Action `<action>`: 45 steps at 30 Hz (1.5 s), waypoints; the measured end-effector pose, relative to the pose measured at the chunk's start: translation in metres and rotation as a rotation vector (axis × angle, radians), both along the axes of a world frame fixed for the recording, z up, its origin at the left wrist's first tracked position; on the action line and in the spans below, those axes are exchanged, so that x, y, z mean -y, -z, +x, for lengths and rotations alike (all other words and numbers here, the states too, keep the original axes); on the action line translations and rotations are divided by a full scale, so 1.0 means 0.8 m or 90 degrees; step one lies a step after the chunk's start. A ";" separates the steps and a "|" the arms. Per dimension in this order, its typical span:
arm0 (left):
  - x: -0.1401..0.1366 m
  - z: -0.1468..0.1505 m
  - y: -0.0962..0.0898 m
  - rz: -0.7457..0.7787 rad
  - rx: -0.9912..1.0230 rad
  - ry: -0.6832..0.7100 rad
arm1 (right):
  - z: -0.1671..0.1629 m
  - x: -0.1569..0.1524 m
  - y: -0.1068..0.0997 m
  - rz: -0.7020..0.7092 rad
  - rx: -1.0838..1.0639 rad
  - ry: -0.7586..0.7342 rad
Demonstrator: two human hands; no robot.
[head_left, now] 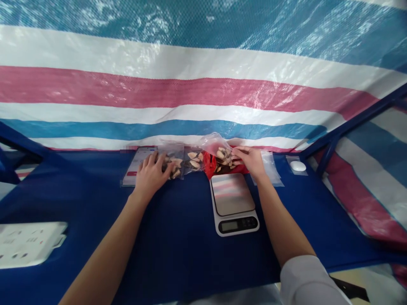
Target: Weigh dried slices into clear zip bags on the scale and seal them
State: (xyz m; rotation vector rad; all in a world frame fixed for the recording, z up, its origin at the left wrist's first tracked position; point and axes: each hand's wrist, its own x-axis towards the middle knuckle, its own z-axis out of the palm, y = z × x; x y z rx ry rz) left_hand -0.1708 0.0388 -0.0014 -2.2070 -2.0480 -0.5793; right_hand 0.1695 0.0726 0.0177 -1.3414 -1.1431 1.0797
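My left hand lies with its fingers spread over the edge of a clear zip bag filled with pale tan, dark-edged pieces, near a flat panel with a pale face. Beside it is another clear bag of the same kind of pieces. At the back, my right hand pinches the side of a clear plastic bag holding several pieces. That bag is above an open red bag with more pieces inside. I cannot make out what kind the pieces are.
A white digital kitchen scale stands in front of the red bag. Flat clear bags lie right of my right hand, then a white oval object on a small bag. A white power strip sits left; striped sheeting hangs behind.
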 end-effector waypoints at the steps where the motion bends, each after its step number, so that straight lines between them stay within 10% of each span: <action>1: 0.000 0.000 0.000 0.005 0.006 0.001 | 0.000 -0.001 0.001 -0.003 0.007 0.003; 14: -0.014 0.045 -0.057 0.114 0.060 -0.012 | 0.002 -0.002 0.007 -0.001 0.006 -0.026; 26: -0.036 0.127 -0.086 0.025 0.261 0.265 | 0.015 0.002 0.012 0.005 -0.051 -0.129; 45: -0.045 0.183 -0.121 0.048 0.319 0.343 | 0.035 -0.001 0.022 -0.059 -0.122 -0.137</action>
